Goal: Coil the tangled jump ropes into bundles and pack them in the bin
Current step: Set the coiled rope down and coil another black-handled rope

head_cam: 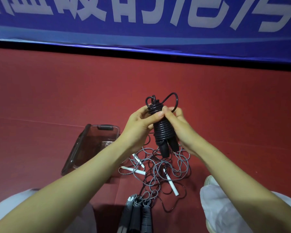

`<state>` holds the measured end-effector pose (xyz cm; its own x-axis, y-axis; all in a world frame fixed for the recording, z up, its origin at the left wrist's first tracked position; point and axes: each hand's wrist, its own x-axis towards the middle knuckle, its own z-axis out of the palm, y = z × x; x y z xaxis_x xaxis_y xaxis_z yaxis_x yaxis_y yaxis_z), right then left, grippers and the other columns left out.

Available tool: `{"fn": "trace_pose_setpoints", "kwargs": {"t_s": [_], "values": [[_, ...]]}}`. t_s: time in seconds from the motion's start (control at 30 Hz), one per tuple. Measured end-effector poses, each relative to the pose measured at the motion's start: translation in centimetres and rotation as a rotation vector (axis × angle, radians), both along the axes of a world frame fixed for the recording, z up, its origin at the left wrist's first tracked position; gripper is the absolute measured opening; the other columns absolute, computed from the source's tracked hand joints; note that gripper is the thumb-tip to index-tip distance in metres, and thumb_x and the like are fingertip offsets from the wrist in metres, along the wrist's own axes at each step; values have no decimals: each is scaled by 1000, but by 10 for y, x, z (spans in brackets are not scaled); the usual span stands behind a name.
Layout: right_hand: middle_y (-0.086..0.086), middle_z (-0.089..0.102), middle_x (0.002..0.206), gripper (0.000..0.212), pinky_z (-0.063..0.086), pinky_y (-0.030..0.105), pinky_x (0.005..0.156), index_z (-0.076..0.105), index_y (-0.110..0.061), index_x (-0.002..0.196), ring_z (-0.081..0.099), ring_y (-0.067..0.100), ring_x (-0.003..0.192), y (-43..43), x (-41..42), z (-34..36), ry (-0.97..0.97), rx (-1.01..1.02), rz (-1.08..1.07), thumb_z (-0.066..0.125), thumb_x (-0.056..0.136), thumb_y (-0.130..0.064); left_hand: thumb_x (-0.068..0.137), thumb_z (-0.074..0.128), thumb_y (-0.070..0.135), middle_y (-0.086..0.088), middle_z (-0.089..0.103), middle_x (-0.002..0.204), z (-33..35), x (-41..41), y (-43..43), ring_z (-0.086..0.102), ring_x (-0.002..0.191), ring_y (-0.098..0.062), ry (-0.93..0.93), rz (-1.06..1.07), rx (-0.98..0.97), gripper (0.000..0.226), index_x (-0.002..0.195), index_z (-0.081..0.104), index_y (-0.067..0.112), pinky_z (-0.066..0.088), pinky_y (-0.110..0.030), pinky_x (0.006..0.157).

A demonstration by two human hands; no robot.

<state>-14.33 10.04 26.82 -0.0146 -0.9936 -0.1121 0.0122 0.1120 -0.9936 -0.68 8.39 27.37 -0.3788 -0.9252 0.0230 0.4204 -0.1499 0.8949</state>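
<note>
Hands are raised together over the red floor (57,98). The left hand (139,123) has fingers and thumb curled round the upper part of the black rope bundle (163,132). The right hand (178,126) is clamped on the same bundle from the other side, fingertips pinching the cord near the top. The cord is wound tightly round two black handles (165,149), which point downward; a loose loop (174,98) stands above the winding. The bundle is held in the air, clear of the bin (81,143), a smoky transparent box on the floor to the left. A tangle of grey ropes (168,167) with white handles lies on the floor below the hands. Three wound bundles (138,211) lie at the bottom edge
</note>
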Motion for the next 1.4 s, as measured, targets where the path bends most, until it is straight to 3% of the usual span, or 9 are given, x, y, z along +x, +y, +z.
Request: {"fn": "trace_pose_setpoints", "kwargs": {"t_s": [0.17, 0.5, 0.63, 0.83, 0.93, 1.07, 1.2, 1.3, 1.4], "values": [[0, 51, 129, 56, 53, 28, 89, 51, -41, 116, 65, 13, 98, -2, -30, 19, 248, -325, 11, 79, 70, -27, 74, 67, 14, 1, 69, 96, 2, 9, -2, 67, 86, -12, -73, -74, 7, 31, 105, 64, 9, 54, -21, 77], [-10, 70, 91, 18, 46, 13, 83, 71, -19, 90, 64, -3, 86, 5, -34, 17, 392, -594, -95, 75, 78, -6, 74, 67, 16, -3, 64, 98, 2, 8, 0, 62, 83, -13, -135, -141, 26, 35, 108, 65, 12, 49, -24, 76], [-21, 71, 86, 24, 48, 16, 83, 70, -31, 90, 66, -2, 85, 7, -29, 18, 343, -558, -91, 72, 83, -8, 76, 68, 13, -2, 62, 100, 5, 7, 2, 62, 80, -13, -161, -123, 10, 38, 113, 64, 12, 51, -21, 72], [3, 69, 70, 25, 53, 45, 86, 63, -40, 101, 66, 18, 73, 4, -28, 21, 359, -522, -162, 73, 83, -27, 80, 71, 7, 7, 69, 102, 4, 0, 10, 66, 79, -13, -187, 13, -75, 34, 110, 65, 20, 52, -23, 67], [-4, 70, 70, 15, 53, 51, 85, 65, -36, 96, 66, 13, 74, 3, -26, 22, 382, -501, -170, 69, 86, -27, 81, 70, 1, 7, 71, 103, 3, 0, 10, 66, 85, -15, -197, 37, -121, 38, 114, 63, 19, 53, -22, 69], [-11, 71, 96, 21, 56, 41, 79, 69, -36, 105, 66, 8, 86, 5, -20, 19, 513, -493, -137, 65, 90, -22, 81, 72, 2, -4, 63, 122, 3, 1, 7, 67, 93, -14, -261, 104, -171, 44, 120, 62, 20, 53, -20, 74], [-7, 64, 100, 25, 46, 9, 64, 69, -21, 117, 63, 0, 65, 7, -21, 20, 590, -505, -144, 59, 95, -16, 84, 68, -1, 12, 70, 104, 6, 2, 9, 67, 86, -7, -244, 67, -174, 44, 123, 60, 17, 53, -18, 72], [-11, 62, 93, 26, 41, 7, 66, 68, -19, 120, 60, -2, 62, 9, -23, 21, 628, -526, -145, 56, 96, -15, 85, 68, 4, -9, 61, 123, 5, 2, 10, 66, 90, -9, -277, 40, -204, 44, 122, 60, 27, 52, -20, 75], [-12, 67, 96, 22, 45, 12, 73, 65, -20, 117, 62, -3, 74, 12, -24, 23, 619, -515, -135, 57, 96, -17, 86, 65, 1, -5, 60, 120, 9, 2, 10, 65, 84, -9, -273, 10, -196, 42, 121, 61, 25, 54, -23, 74]]}}
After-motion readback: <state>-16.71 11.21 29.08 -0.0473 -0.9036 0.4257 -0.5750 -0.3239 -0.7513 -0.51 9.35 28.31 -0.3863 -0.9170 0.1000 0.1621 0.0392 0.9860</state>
